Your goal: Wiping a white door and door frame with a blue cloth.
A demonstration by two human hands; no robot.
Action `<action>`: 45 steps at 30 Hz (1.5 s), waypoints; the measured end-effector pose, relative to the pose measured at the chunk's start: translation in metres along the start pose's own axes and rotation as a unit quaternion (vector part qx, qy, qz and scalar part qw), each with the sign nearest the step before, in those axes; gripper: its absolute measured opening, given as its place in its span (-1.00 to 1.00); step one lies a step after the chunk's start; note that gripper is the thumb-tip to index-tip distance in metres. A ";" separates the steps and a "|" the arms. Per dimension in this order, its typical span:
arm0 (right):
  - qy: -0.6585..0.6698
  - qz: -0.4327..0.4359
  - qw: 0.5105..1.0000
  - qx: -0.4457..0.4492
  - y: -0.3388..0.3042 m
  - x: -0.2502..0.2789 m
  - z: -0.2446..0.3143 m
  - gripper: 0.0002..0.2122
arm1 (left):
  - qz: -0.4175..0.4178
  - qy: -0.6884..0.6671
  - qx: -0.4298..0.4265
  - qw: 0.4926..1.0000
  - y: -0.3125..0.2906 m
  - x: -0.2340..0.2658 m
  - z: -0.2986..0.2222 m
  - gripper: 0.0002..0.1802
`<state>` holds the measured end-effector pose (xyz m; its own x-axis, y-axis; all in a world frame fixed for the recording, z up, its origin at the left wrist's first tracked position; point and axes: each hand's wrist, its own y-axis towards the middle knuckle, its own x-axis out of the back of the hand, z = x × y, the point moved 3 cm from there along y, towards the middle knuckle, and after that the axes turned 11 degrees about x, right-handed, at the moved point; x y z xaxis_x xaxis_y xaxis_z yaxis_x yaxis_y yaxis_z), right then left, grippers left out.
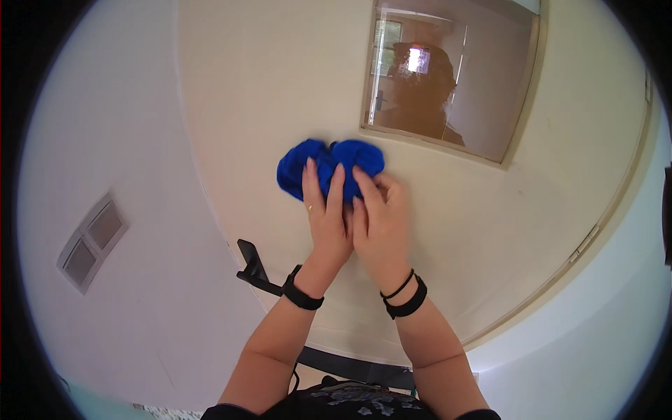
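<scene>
Cloth (324,170) lies crosswise under and just beyond the left hand (327,225), spread flat, and right hand (381,227), half-curled, grip unclear.

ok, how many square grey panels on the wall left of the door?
2, both on the wall, left of the blue cloth: an upper-right panel and, adjoining it, a lower-left panel. Neither is covered; any outside the picture can't be told.
</scene>
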<state>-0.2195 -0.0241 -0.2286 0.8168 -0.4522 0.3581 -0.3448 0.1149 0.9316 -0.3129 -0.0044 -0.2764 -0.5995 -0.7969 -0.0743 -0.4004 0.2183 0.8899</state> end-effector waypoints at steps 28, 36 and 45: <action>0.045 -0.032 0.998 -0.036 -0.004 -0.014 -0.002 -0.63 | 0.017 -0.049 -0.021 0.998 0.018 0.000 0.004 -0.46; 0.038 -0.067 0.996 -0.052 0.028 -0.002 -0.001 -0.63 | -0.008 -0.077 -0.075 0.994 0.061 0.001 -0.015 -0.43; 0.000 -0.041 0.995 -0.095 -0.024 -0.003 -0.008 -0.69 | 0.024 -0.032 -0.071 0.997 -0.004 -0.019 0.008 -0.45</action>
<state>-0.2098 -0.0188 -0.2517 0.8384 -0.4670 0.2810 -0.1843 0.2424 0.9525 -0.3056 0.0146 -0.2828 -0.6608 -0.7486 -0.0544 -0.2705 0.1700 0.9476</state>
